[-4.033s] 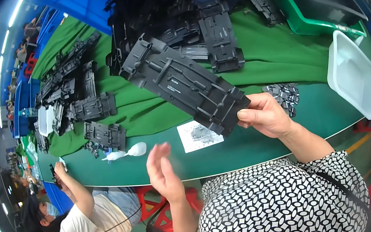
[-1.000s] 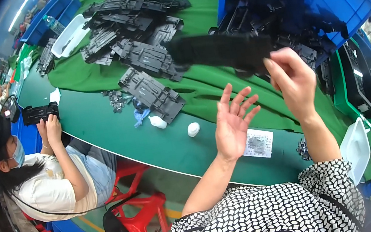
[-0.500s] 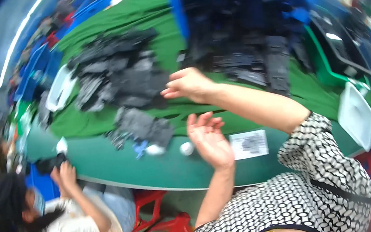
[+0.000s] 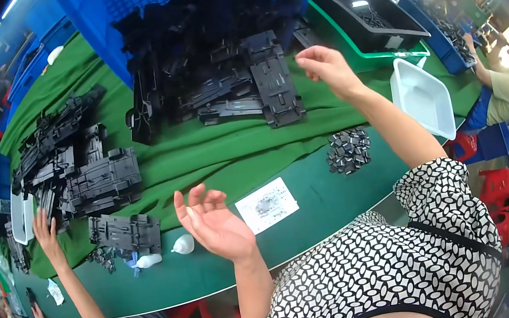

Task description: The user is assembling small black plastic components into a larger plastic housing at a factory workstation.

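Note:
My left hand (image 4: 217,225) is held palm up over the front of the green table, fingers loosely bent and apart; nothing shows in it. A printed sheet (image 4: 267,205) lies just right of it, and a white squeeze bottle (image 4: 183,244) to its left. Farther out, my right hand (image 4: 330,71) hovers above the green cloth. Its fingers are bent with a gap between them, and I see nothing in them. Nearest to it is a flat black plastic chassis part (image 4: 275,81), in front of a heap of similar parts (image 4: 188,57). Small black pieces (image 4: 349,151) lie in a pile below my right forearm.
A large blue crate (image 4: 95,35) lies behind the heap. On the right are a green-rimmed black bin (image 4: 372,25) and a white tray (image 4: 423,96). More chassis parts (image 4: 103,180) are stacked left, where a co-worker's hand (image 4: 47,233) reaches in.
My view has swung right, bringing the small-piece pile and white tray more fully in. My right hand has moved right, past the chassis heap. The co-worker's hand now reaches to the left stack.

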Demonstrator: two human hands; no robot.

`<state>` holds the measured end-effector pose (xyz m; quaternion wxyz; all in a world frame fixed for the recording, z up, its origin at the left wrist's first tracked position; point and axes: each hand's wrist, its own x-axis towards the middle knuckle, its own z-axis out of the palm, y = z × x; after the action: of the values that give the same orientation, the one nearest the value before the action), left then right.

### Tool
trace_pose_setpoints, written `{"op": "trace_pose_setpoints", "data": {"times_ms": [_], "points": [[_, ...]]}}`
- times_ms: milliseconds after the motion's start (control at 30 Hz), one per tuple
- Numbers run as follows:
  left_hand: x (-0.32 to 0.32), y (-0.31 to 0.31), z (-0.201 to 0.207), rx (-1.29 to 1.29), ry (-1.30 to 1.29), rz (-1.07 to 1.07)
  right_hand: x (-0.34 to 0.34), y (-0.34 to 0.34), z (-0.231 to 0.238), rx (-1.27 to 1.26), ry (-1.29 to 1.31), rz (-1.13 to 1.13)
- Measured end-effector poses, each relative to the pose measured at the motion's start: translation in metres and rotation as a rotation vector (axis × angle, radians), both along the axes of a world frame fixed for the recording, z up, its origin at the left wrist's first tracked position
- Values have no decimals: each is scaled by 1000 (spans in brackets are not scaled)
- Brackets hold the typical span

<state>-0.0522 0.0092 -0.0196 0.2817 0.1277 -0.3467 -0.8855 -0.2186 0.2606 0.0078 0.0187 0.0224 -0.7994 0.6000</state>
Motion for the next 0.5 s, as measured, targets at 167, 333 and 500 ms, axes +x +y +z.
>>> {"op": "trace_pose_setpoints", "data": {"times_ms": [167, 333, 500], "points": [[-10, 9, -21, -129, 10, -57, -6, 9, -23, 95, -178, 31], [-4, 3, -19, -166, -28, 1, -3, -6, -12, -84, -266, 97], [-3, 2, -24, -268, -23, -33, 41, -7, 11, -574, -345, 172]]}}
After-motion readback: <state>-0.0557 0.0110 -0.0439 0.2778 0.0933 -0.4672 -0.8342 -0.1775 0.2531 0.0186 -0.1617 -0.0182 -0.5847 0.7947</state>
